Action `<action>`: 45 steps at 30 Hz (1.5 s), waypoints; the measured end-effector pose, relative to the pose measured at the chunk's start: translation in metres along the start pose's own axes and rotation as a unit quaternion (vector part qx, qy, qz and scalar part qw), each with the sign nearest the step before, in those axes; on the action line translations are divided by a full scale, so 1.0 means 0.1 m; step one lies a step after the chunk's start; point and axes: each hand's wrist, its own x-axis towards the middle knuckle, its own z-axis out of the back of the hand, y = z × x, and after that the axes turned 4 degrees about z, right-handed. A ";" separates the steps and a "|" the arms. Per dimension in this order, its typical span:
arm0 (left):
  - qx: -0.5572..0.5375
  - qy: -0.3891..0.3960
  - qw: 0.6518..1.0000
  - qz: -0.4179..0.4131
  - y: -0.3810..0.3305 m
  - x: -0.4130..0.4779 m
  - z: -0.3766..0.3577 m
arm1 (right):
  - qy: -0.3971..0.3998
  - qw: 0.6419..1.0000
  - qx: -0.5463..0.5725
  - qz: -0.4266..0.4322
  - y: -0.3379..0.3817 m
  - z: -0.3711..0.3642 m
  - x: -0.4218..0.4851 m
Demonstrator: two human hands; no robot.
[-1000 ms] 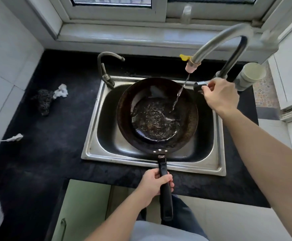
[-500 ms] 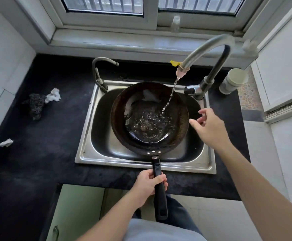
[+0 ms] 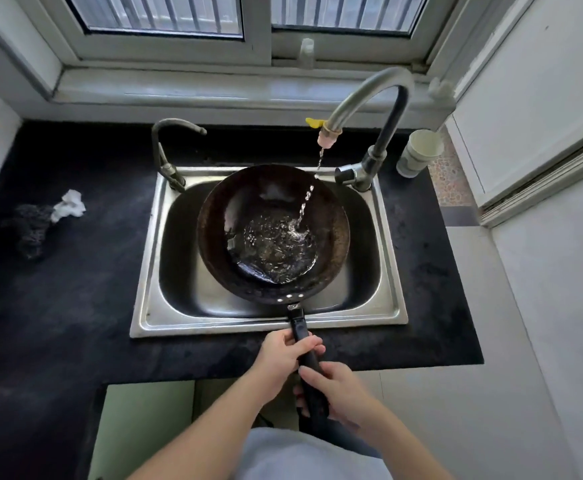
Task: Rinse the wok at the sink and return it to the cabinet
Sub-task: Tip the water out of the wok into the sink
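A dark round wok [image 3: 214, 237] sits in the steel sink [image 3: 144, 306], its black handle [image 3: 300, 332] pointing toward me over the counter edge. A thin stream of water falls from the tall curved faucet [image 3: 363, 95] into the wok, where a shallow pool ripples. My left hand [image 3: 283, 355] is closed around the handle near the sink rim. My right hand [image 3: 335, 393] grips the same handle just behind it, closer to my body.
A smaller faucet [image 3: 169, 147] stands at the sink's back left. Stacked white cups [image 3: 418, 154] sit on the black counter [image 3: 75, 306] at the back right. A dark scrubber [image 3: 28, 223] and white crumpled paper [image 3: 70, 204] lie at left. A pale green cabinet door [image 3: 144, 427] is below the counter.
My right hand left the faucet lever, swung back across the sink and took hold of the wok handle behind my left hand. Water keeps running into the wok.
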 end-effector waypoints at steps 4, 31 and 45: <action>0.022 0.002 1.000 0.009 0.00 0.02 0.00 | -0.009 0.999 0.028 -0.014 0.13 -0.10 0.08; -0.162 0.089 0.982 0.042 -0.12 -0.24 -0.07 | -0.129 0.982 -0.001 0.137 -0.01 -0.38 -0.19; -0.140 0.076 0.987 0.003 0.01 -0.34 0.14 | -0.147 0.977 -0.060 0.139 -0.11 -0.58 -0.18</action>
